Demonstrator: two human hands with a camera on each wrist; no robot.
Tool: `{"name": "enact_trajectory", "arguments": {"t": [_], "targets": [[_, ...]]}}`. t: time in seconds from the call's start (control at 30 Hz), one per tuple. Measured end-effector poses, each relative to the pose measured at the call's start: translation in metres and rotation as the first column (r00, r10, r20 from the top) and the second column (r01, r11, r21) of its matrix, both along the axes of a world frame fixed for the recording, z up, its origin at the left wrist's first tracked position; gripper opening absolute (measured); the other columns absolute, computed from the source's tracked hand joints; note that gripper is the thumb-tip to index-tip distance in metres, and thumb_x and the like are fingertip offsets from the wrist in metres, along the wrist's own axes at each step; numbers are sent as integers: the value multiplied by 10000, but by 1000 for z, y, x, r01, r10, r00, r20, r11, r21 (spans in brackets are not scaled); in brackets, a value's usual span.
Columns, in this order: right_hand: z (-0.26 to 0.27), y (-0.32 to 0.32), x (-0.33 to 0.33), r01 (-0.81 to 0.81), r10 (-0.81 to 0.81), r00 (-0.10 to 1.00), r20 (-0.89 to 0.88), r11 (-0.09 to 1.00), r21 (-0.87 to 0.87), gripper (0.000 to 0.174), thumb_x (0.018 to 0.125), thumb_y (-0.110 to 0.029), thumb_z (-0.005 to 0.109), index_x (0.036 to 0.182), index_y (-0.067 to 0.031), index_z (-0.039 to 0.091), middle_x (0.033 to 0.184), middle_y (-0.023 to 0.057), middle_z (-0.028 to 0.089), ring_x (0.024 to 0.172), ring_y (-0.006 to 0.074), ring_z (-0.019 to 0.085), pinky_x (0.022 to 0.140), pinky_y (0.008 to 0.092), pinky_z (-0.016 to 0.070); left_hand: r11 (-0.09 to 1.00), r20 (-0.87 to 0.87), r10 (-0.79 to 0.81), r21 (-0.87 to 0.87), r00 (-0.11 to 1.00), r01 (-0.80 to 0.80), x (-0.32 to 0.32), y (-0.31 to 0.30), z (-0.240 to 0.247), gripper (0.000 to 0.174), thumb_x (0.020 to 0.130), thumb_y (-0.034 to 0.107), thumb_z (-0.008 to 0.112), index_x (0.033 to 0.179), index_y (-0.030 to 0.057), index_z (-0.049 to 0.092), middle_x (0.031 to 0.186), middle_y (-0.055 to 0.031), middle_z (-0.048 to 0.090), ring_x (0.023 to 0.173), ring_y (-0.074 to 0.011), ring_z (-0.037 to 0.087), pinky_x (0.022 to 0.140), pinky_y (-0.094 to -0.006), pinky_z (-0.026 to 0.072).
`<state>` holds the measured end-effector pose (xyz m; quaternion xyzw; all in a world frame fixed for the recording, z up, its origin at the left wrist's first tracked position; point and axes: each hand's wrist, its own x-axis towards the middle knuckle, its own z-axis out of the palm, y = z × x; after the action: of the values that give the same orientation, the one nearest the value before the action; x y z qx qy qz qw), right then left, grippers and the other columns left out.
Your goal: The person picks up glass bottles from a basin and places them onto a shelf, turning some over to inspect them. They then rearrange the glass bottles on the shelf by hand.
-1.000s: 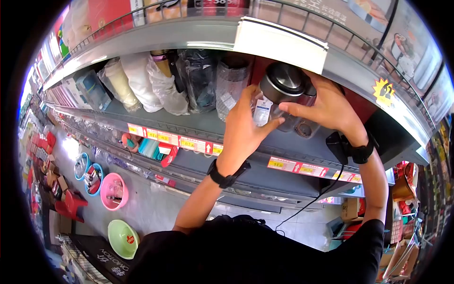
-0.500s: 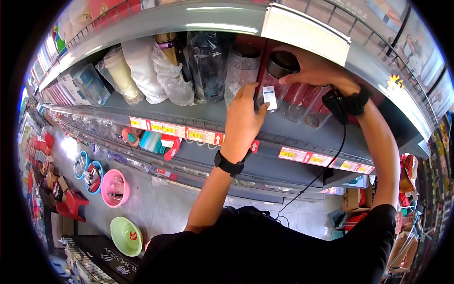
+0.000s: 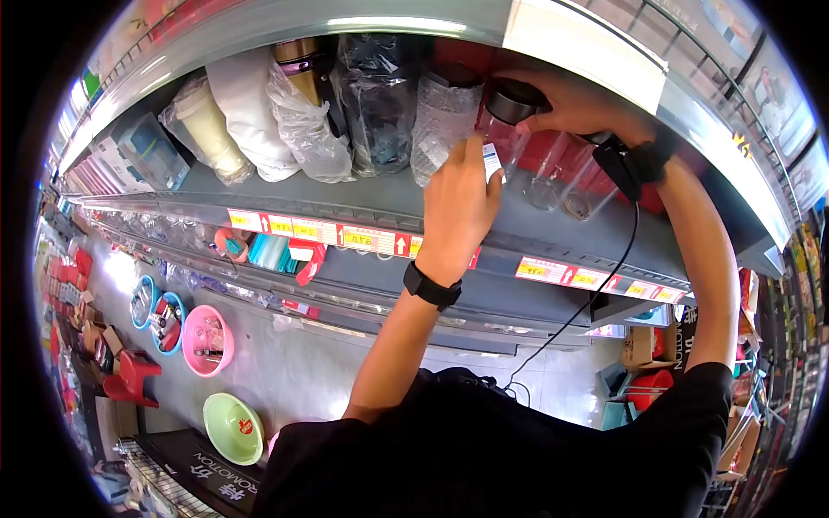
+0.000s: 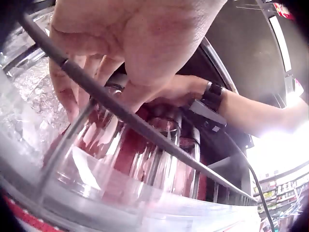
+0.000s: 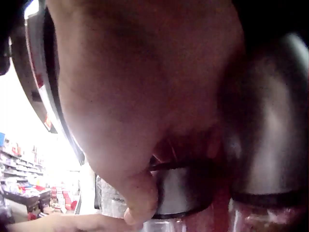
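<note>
A clear bottle (image 3: 504, 141) with a black lid (image 3: 511, 101) and a white label stands upright on the shelf, beside a bubble-wrapped bottle (image 3: 445, 121). My right hand (image 3: 577, 105) holds it by the lid, thumb against the near side; its other fingers are hidden behind. The right wrist view has the thumb pressed on the side of this dark lid (image 5: 183, 191). Lower down, my left hand (image 3: 460, 207) grips the bottle's body, covering part of the label. In the left wrist view its fingers and thumb lie on opposite sides of the glass, behind a wire rail (image 4: 130, 121).
More clear bottles (image 3: 546, 183) stand right of the held one. Wrapped cups and flasks (image 3: 371, 112) fill the shelf to the left. An upper shelf with a blank white strip (image 3: 587, 47) hangs close above the right hand. A cable (image 3: 596, 298) trails from the right wrist.
The bottle has gone from in front of the shelf, tilted, back to standing upright beside the wrapped bottle. My right hand has reached deeper under the upper shelf; the left has followed the bottle.
</note>
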<state>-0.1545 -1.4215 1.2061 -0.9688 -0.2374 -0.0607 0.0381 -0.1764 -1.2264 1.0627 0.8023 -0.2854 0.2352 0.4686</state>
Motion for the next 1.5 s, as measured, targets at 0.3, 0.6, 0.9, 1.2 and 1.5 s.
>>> {"name": "enact_trajectory", "arguments": {"t": [0.3, 0.6, 0.9, 1.2, 1.5], "targets": [[-11, -17, -128, 671, -746, 618, 249, 665, 329, 710, 790, -358, 854, 1334, -3, 567, 1318, 174, 636, 1008, 310, 695, 865, 404, 543, 997, -19, 51, 55, 999, -49, 0, -7, 8, 617, 833, 186, 774, 1340, -15, 487, 1123, -249, 655, 899, -461, 671, 740, -496, 556], [-112, -107, -146, 535, -561, 806, -188, 555, 637, 862, 785, -307, 879, 1435, 36, 428, 1246, 211, 654, 998, 247, 721, 836, 337, 565, 998, -30, 11, 61, 999, -9, 5, -9, 0, 556, 844, 180, 763, 1312, -14, 534, 1150, -246, 681, 987, -370, 716, 782, -467, 567], [-116, -93, -111, 530, -571, 814, -106, 657, 536, 657, 827, -368, 837, 1262, 36, 556, 1097, 199, 710, 797, 239, 749, 777, 337, 563, 999, -48, 4, 45, 999, -2, 8, -9, -8, 553, 845, 175, 758, 1310, -29, 537, 1148, -255, 680, 1030, -379, 703, 817, -464, 566], [-108, -85, -113, 551, -584, 808, -79, 701, 453, 754, 824, -402, 828, 1361, 18, 506, 1133, 236, 693, 891, 295, 744, 811, 348, 564, 996, 28, 37, 84, 999, -39, -2, -9, -11, 554, 853, 149, 752, 1337, -26, 548, 1174, -232, 676, 1042, -364, 695, 829, -442, 566], [-101, -53, -255, 258, -193, 966, -175, 619, 742, 858, 793, -433, 823, 1395, 74, 482, 1282, 199, 640, 1157, 303, 631, 1004, 422, 478, 985, -90, 78, -147, 993, -91, -89, 84, -26, 386, 880, 121, 728, 1249, 68, 625, 1028, -80, 715, 888, -207, 717, 687, -319, 567]]}}
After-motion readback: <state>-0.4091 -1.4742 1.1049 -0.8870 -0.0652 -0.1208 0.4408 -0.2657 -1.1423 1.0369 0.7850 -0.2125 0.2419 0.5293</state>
